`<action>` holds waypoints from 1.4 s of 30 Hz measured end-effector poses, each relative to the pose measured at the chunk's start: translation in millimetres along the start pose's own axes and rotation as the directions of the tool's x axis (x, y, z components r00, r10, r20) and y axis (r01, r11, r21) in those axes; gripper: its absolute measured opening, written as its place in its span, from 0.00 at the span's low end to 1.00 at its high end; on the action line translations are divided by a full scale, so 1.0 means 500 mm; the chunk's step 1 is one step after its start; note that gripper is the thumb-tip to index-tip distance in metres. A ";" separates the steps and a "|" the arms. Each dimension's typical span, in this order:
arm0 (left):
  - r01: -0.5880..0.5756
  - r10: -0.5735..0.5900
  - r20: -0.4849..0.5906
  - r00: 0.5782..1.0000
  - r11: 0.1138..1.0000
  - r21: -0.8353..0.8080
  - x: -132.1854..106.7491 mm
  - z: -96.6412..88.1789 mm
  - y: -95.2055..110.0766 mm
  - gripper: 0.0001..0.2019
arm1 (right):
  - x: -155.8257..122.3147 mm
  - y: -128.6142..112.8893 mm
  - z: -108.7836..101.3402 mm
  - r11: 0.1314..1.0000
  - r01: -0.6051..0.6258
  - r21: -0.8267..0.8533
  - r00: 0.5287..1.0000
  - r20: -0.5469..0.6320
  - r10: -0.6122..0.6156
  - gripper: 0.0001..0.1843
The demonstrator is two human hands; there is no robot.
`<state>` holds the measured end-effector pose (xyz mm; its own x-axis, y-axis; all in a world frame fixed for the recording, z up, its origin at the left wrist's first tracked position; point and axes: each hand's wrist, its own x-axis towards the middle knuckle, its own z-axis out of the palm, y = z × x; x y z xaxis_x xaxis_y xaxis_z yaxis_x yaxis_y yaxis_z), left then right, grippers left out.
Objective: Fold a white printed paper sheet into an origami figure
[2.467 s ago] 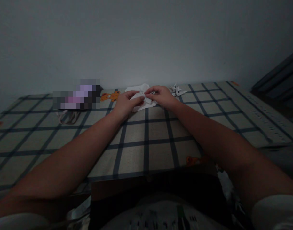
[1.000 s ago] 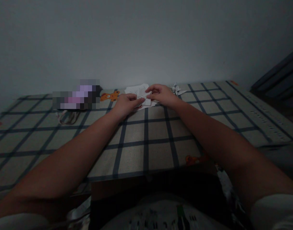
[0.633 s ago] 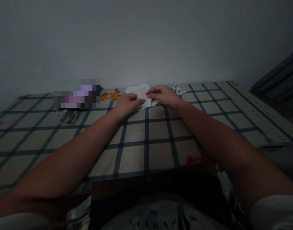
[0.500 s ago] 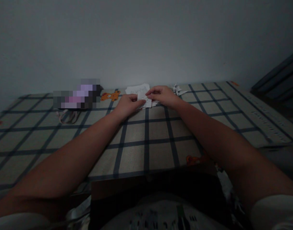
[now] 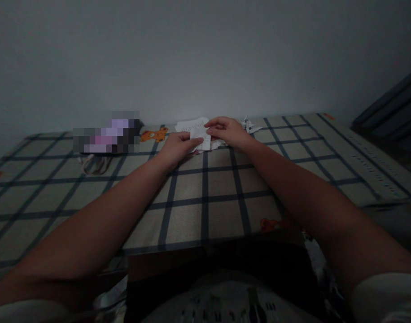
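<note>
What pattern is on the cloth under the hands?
The grey-beige cloth has dark blue checks with small orange bears, seen in the head view.

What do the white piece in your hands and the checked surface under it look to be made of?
White piece: thin matte paper, judging by its sharp creases and faint printed lines. Checked surface: seemingly woven cloth with a dull finish, printed bears and a soft front edge; the dim light leaves that unsure.

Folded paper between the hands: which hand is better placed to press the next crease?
Probably the right hand: its fingertips sit on top of the folded paper, while the left hand pins its near edge against the checked cloth, so it looks busy steadying.
</note>
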<state>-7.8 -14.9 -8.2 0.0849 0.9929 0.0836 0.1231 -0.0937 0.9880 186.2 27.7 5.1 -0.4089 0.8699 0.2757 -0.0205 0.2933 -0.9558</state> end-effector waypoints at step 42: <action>-0.076 0.081 -0.028 0.996 0.987 0.142 0.001 -0.003 -0.003 0.19 | -0.004 0.011 -0.001 0.979 -0.011 -0.201 1.000 0.014 0.014 0.15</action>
<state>-9.5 -14.1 -9.6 0.0667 0.9838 0.1665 0.2554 -0.1782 0.9503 187.3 27.8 -0.4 -0.4215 0.8684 0.2612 0.1680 0.3578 -0.9186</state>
